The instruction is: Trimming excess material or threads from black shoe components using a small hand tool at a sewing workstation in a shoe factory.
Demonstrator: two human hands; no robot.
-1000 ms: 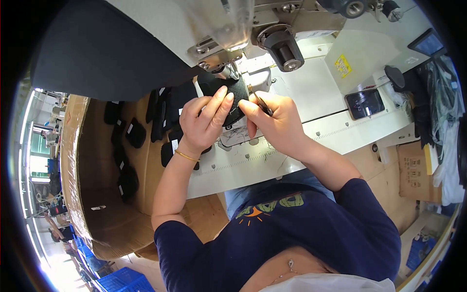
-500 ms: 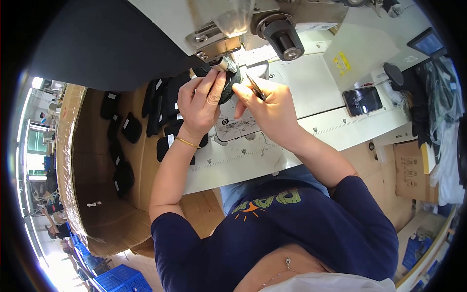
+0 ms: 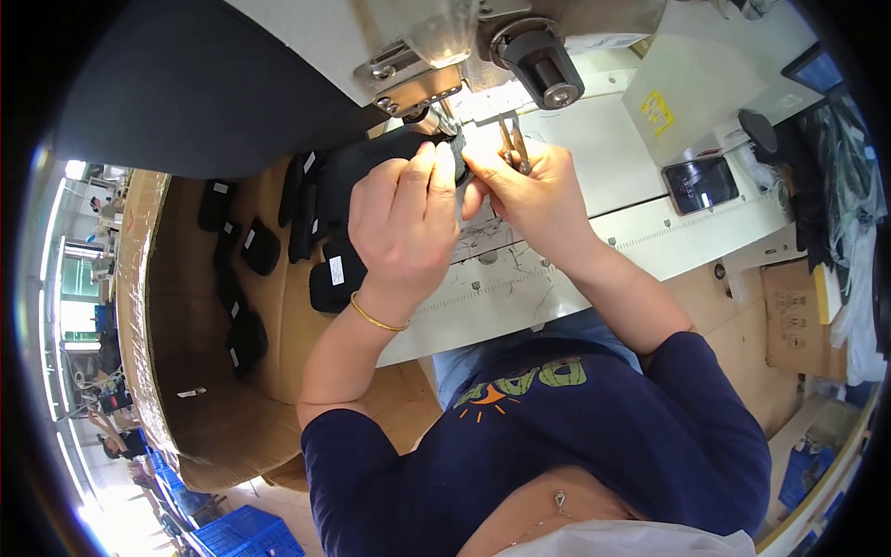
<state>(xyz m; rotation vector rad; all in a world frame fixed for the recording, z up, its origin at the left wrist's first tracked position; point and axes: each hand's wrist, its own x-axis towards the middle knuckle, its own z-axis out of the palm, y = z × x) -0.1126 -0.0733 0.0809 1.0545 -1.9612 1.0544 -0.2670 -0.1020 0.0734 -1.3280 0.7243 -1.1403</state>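
Note:
Under the lit head of a sewing machine (image 3: 422,88), a small black fabric piece (image 3: 458,148) is at the needle area. My left hand (image 3: 404,213) is closed, its fingertips pinching the near side of this piece. My right hand (image 3: 529,195) is closed around metal thread snips (image 3: 512,147), whose two prongs point up and away from me. Its thumb and forefinger meet at the fabric's right edge, close to my left fingertips. My fingers hide most of the piece.
Black padded pieces with white labels (image 3: 336,270) lie left of my left hand. More sit in a large cardboard box (image 3: 278,371) at the left. A phone (image 3: 701,186) rests on the white machine table (image 3: 603,167), and loose threads lie near the needle plate.
My left hand has moved right and nearer to my right hand. The snips have turned from pointing left to pointing upward, and my right fingertips have come to the fabric's edge.

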